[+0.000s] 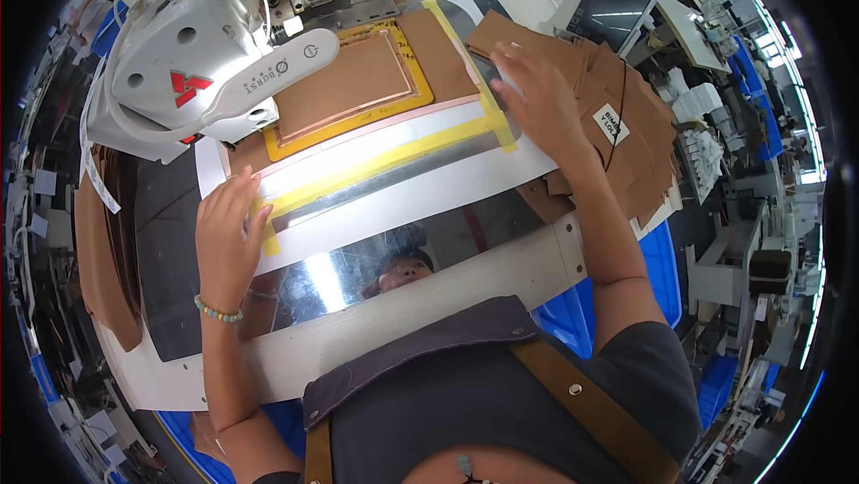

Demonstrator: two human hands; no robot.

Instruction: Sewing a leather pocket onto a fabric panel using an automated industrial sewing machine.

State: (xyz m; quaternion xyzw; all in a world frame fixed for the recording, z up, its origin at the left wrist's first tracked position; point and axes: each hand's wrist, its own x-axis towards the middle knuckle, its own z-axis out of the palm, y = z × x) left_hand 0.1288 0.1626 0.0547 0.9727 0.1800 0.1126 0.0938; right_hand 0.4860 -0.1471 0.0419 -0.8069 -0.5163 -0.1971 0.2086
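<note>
Two bare hands, one yellow frame (422, 83) between them on a brown sheet (452, 55).
At far left stands one stack of brown panels (109, 260), then one white machine (183, 46) bearing a red emblem; its single rounded white arm (286, 63) carries dark lettering and a small round symbol. The left hand (225, 220), thumb and fingers apart, rests at the sheet's lower left corner, clamping nothing visible; how hard it presses, I cannot tell. Three yellow strips (376, 171) border the work: one short at left, one long below, one at right. By that last strip is the right hand (541, 104), fingers spread and holding nothing visible. Farther right, one fanned brown pile (640, 157) bears one white label (611, 124) with dark print, below one screen (613, 1).
</note>
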